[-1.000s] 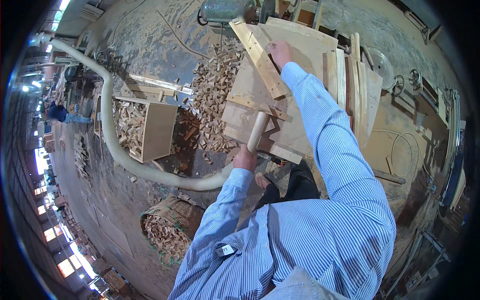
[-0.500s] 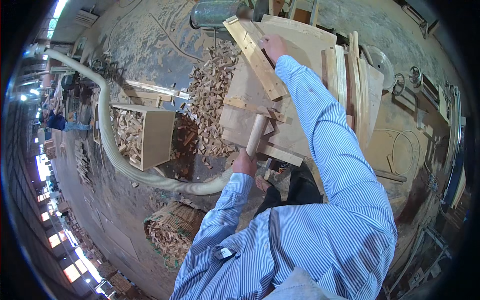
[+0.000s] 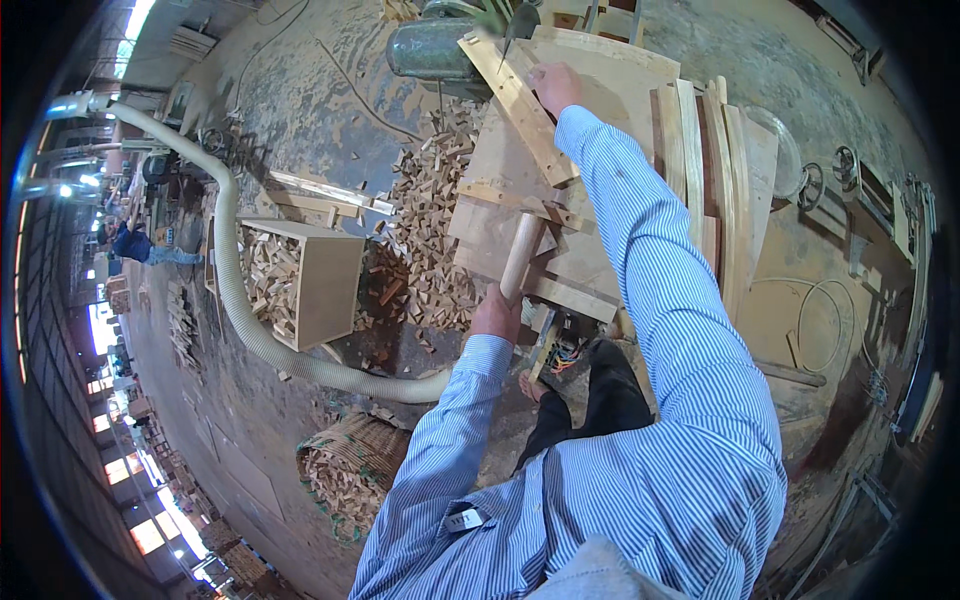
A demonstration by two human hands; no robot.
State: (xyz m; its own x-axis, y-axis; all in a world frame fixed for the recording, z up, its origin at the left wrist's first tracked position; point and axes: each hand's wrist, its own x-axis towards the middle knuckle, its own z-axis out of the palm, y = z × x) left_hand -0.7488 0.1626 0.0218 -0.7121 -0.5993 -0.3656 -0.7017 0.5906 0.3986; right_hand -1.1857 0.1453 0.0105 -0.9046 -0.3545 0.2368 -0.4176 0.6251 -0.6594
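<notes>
My left hand (image 3: 495, 314) is closed around the lower end of a thick round wooden rod (image 3: 522, 256). The rod's far end rests by a flat wooden strip (image 3: 485, 193) on the worktable. Farther out, my right hand (image 3: 556, 88) is closed beside a long pale wooden plank (image 3: 520, 108) that lies slantwise over the table. Whatever its fingers hold, if anything, is too small or hidden to make out. The board tabletop (image 3: 625, 75) spreads beneath both arms.
Curved wooden strips (image 3: 725, 180) lie along the table's right side. A green motor (image 3: 432, 48) stands at the far edge. Wood offcuts (image 3: 430, 215) heap on the floor, with more in a wooden box (image 3: 332, 285) and a wicker basket (image 3: 365, 440). A ribbed hose (image 3: 225, 230) curves at left.
The whole view has shifted slightly, so the scene sits a little farther right. My left hand still holds the rod, and my right hand stays beside the plank.
</notes>
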